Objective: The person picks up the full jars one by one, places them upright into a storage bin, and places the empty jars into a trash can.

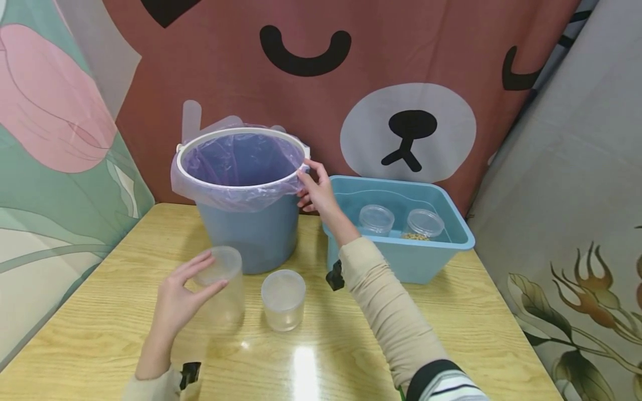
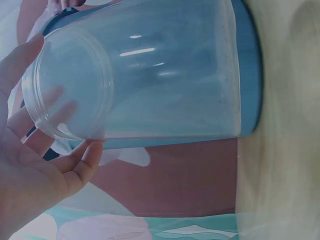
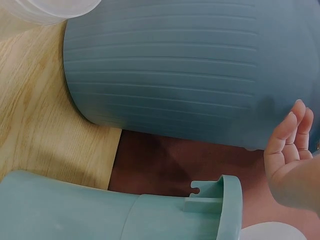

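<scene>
My left hand point(image 1: 178, 292) holds a tall clear plastic jar point(image 1: 228, 306) near its lid, thumb on one side and fingers on the other. The jar stands upright on the table. Through its clear wall, some fingertips show in the left wrist view, where the jar point(image 2: 170, 75) lies across the picture. At the back, my right hand point(image 1: 320, 192) pinches the white rim ring point(image 1: 241, 185) of a blue trash can point(image 1: 251, 234) at its right side. A thin purple bag point(image 1: 220, 197) lines the can and folds over outside. A short clear jar point(image 1: 283, 301) stands between the hands.
Right of the can sits a light blue plastic bin point(image 1: 396, 262). Inside are two lidded clear jars, an apparently bare one point(image 1: 376, 220) and one with yellowish bits point(image 1: 423, 224). Wooden table point(image 1: 341, 345) lies beneath; a patterned curtain point(image 1: 311, 100) hangs close behind.
</scene>
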`<state>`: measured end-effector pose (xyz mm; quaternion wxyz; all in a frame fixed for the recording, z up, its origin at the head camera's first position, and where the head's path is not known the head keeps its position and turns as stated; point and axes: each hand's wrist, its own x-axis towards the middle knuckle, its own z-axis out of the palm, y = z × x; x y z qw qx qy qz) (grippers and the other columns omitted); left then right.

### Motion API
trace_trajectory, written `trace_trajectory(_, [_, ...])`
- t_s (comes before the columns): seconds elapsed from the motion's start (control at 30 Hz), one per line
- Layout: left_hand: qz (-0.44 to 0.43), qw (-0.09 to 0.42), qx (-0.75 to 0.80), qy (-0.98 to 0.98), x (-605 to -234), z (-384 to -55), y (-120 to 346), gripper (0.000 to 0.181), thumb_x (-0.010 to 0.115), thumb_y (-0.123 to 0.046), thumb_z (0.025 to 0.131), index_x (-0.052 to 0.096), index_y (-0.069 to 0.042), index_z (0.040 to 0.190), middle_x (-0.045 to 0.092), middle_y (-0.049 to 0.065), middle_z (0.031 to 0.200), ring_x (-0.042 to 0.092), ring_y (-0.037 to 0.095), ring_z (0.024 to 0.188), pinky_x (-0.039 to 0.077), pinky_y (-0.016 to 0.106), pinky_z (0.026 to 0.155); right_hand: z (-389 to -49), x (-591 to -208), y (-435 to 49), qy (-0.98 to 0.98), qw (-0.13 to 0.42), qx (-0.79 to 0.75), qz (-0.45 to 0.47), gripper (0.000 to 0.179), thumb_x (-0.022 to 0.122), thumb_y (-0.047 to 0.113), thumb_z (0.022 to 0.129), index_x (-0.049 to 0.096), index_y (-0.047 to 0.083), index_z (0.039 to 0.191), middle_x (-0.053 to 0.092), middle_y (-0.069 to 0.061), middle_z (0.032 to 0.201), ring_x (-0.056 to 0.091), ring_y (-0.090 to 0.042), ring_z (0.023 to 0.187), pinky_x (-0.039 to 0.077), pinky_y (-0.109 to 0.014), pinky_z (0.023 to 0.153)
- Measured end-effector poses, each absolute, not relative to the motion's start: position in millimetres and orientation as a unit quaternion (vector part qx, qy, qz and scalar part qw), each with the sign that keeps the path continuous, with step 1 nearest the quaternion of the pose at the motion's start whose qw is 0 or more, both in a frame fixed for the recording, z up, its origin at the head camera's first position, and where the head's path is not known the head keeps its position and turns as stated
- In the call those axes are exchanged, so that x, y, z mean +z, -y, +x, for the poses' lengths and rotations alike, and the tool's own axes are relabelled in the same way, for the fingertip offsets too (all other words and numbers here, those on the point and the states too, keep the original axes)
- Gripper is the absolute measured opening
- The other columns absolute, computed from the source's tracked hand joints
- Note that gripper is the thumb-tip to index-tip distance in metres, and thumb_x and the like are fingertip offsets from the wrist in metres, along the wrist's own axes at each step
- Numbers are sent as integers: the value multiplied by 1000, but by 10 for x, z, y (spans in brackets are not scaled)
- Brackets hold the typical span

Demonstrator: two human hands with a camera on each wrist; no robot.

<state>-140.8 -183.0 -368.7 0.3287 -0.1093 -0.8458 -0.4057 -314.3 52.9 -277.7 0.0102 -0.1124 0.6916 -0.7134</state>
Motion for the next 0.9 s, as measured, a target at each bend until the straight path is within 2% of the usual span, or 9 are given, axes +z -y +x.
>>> trace_trajectory(0.07, [-116, 342, -404, 841, -3639, -1406, 1831, 47, 83, -3, 55, 67, 3, 99, 61, 15, 109, 54, 35, 101, 30, 9, 88, -3145, -2781, -528, -692, 10, -713, -114, 45, 54, 30, 90, 39, 25, 132, 50, -13, 64, 50, -17, 40, 42, -26, 40])
trace_trajectory(0.1, [-119, 345, -402, 840, -3617, -1405, 1835, 47, 83, -3, 55, 67, 3, 99, 61, 14, 108, 54, 35, 101, 30, 8, 87, -3145, -2782, -528, -692, 9, -712, -113, 45, 54, 30, 90, 39, 25, 132, 50, -14, 65, 50, -17, 40, 42, -26, 40])
trace_trajectory(0.27, [-137, 360, -406, 829, -3527, -1407, 1858, 46, 83, -8, 57, 68, -1, 100, 62, 11, 109, 54, 32, 103, 33, 14, 90, -3142, -2776, -531, -692, 8, -713, -110, 44, 54, 30, 90, 40, 26, 131, 50, -18, 67, 50, -17, 40, 43, -27, 40])
trace_trajectory(0.4, [-150, 361, -437, 810, -3501, -1426, 1893, 47, 83, -10, 58, 68, -6, 103, 61, 7, 111, 52, 22, 108, 34, 19, 92, -3140, -2774, -531, -693, 9, -712, -108, 45, 54, 30, 90, 39, 26, 132, 50, -18, 68, 50, -17, 40, 43, -29, 42])
trace_trajectory(0.53, [-130, 350, -434, 820, -3357, -1380, 1872, 46, 83, -4, 57, 68, -1, 100, 62, 11, 109, 52, 13, 108, 34, 15, 90, -3139, -2778, -529, -694, 9, -711, -110, 45, 54, 30, 90, 39, 27, 132, 50, -22, 71, 50, -17, 41, 44, -32, 44])
trace_trajectory(0.67, [-140, 364, -423, 818, -3232, -1375, 1852, 49, 83, 3, 52, 68, 2, 99, 62, 14, 107, 49, 0, 106, 34, 11, 88, -3140, -2782, -528, -692, 7, -712, -115, 45, 54, 30, 90, 39, 26, 132, 50, -24, 72, 50, -17, 41, 44, -31, 43])
trace_trajectory(0.9, [-172, 380, -415, 809, -3001, -1370, 1833, 52, 82, 9, 49, 67, 3, 99, 62, 16, 106, 50, -3, 105, 35, 13, 87, -3144, -2790, -532, -690, 7, -715, -117, 45, 54, 30, 90, 39, 26, 132, 49, -22, 70, 49, -16, 40, 42, -25, 39])
